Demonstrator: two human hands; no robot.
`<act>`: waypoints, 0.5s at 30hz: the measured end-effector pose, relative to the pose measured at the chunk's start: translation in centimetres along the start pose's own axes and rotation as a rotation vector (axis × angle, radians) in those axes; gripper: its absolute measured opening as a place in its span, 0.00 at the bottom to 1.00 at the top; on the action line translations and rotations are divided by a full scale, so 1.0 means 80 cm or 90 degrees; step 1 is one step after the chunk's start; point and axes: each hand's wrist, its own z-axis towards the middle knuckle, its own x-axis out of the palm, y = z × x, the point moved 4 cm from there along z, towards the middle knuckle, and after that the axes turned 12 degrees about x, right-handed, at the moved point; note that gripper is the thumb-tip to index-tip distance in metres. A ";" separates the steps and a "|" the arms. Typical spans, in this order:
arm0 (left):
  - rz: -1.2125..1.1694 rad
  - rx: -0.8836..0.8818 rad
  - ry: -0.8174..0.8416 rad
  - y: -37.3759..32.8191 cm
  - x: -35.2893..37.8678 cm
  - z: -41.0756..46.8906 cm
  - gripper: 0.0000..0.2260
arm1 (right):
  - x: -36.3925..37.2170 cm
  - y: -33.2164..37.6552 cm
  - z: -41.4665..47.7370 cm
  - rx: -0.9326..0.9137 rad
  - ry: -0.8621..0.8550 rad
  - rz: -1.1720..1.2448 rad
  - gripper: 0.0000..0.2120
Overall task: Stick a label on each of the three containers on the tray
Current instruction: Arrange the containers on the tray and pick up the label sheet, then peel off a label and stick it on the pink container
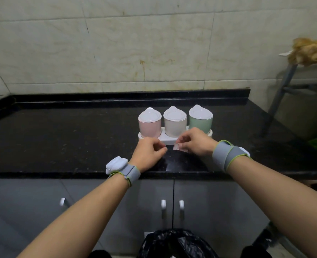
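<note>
Three lidded containers stand in a row on a white tray [169, 139] on the black counter: a pink container [149, 127] at the left, a cream container [175, 125] in the middle, a green container [200, 121] at the right. No label shows on their fronts. Just in front of the tray my right hand [195, 142] pinches a small label strip [180, 147] with a red-framed label at its left end. My left hand [148, 155] is beside the strip's left end, fingers curled with thumb and forefinger together; I cannot tell whether they hold anything.
The black counter [79, 138] runs to a tiled wall behind. Grey cabinet doors [42, 202] sit below its front edge. A black bin bag [176, 243] lies at my feet. At the right stands a metal rack [284, 86] with cloths on top.
</note>
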 end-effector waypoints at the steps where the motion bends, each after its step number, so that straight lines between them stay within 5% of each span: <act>1: -0.039 -0.021 0.005 0.004 0.002 -0.001 0.07 | 0.006 0.002 0.000 0.001 0.012 0.029 0.06; 10: -0.200 -0.105 -0.031 0.032 0.004 -0.005 0.04 | 0.034 0.015 0.006 -0.019 0.012 0.154 0.16; 15: -0.268 -0.128 -0.065 0.043 0.003 -0.006 0.04 | 0.040 0.006 0.011 0.020 -0.015 0.233 0.13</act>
